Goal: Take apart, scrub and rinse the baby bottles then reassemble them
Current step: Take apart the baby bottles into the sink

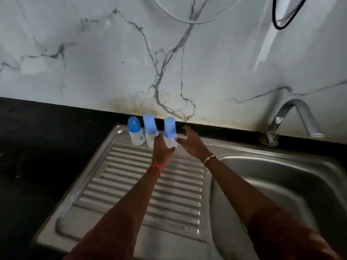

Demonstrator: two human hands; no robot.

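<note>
Dim scene, dark counter; glare streak on marble wall upper right; soft blur, wide-angle bending at edges

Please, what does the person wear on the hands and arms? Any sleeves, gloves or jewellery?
No gloves or sleeves show; both forearms are bare. The left hand has a thin red-orange thread tied around its wrist, with a loose end hanging. The right hand has a metal chain bracelet, pale gold in tone, at its wrist.
</note>
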